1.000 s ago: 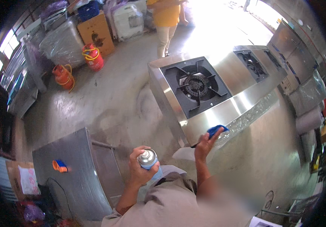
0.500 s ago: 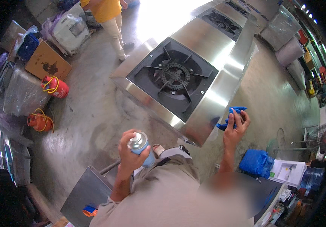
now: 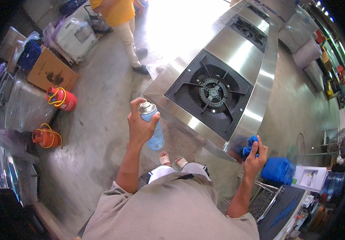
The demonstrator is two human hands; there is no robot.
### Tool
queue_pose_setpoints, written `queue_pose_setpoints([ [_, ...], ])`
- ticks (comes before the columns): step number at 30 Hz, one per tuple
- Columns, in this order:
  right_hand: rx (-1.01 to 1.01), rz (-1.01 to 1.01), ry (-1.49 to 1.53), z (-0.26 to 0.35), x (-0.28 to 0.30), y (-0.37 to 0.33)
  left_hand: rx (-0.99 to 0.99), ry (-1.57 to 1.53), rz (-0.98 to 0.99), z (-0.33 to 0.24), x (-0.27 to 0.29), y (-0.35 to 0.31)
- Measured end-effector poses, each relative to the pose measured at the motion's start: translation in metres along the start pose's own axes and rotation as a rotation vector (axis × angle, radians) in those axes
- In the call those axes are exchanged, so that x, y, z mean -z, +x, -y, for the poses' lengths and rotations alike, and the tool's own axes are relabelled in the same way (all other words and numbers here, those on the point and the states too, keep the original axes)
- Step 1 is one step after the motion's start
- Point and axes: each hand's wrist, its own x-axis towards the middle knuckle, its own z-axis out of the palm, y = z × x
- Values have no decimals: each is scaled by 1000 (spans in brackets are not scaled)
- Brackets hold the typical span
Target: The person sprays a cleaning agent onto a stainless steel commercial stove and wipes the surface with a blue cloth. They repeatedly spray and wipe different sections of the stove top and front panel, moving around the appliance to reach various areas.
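My left hand (image 3: 140,127) is closed round a light-blue spray can (image 3: 155,134), with a finger at its white nozzle. The can is held upright in the air, just off the near left corner of a stainless-steel stove (image 3: 184,113). In my right hand (image 3: 255,158) is a bunched blue cloth (image 3: 250,146), at the near right corner of the stove; whether it touches the steel I cannot tell. A black burner (image 3: 213,93) with a ring and pan supports is set into the stove top nearest me.
Further burners (image 3: 247,30) run along the stove. A person in a yellow top (image 3: 116,15) stands beyond its left side. Two red gas cylinders (image 3: 62,99) and a cardboard box (image 3: 52,72) are at left. At right are a blue wrapped bundle (image 3: 277,169) and a wire rack (image 3: 262,202).
My left hand has raised the spray can forward, toward the stove. The cloth in my right hand is now by the stove's near right corner. My view has shifted.
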Motion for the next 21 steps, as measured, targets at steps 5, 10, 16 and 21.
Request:
queue_pose_setpoints([
  [5,-3,-15,-70,11,-3,-20,6,-21,57,20,-2,9],
  [10,8,-61,-62,7,0,-32,-6,-2,82,20,-6,13],
  [16,-14,-83,-51,4,12,-30,5,11,104,12,-19,-1],
  [21,-7,-79,-62,-9,23,-22,39,-10,118,-4,-35,-20],
])
